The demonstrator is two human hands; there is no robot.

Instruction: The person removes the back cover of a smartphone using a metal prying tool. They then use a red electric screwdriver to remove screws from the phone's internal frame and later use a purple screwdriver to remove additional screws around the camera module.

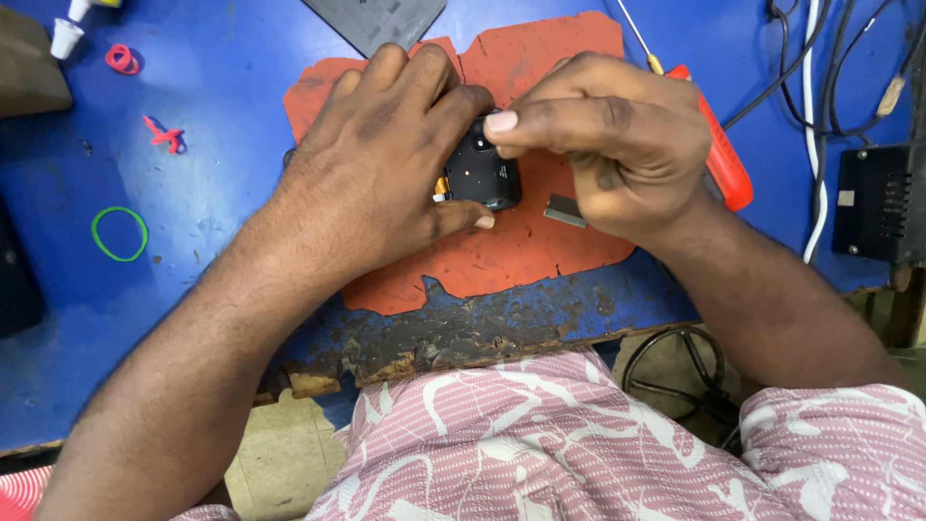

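Black, small and blocky: device part (485, 174) at frame centre, resting on a torn orange mat (540, 246) over the blue table (212, 174). Left hand (381, 164) clamped round its left side, fingers curled over the top edge and thumb pressed along the bottom edge. Right hand (612, 145) closed in from the right, fingers bunched together, thumb tip touching the part's upper right corner; whether anything small is pinched there cannot be told. Most of the part hidden under both hands.

Just right of the part, on the mat: a small grey metal piece (564, 210). Behind the right hand, partly covered by it: a red-handled screwdriver (723, 164), shaft running toward the top edge. At top centre: a dark grey plate (376, 19). At left: a green rubber band (120, 233), with red rubber bands (122, 60) toward the upper left. At far right: a black box (873, 203) and cables (820, 96). Along the table's near edge: charred, chipped surface (453, 333).
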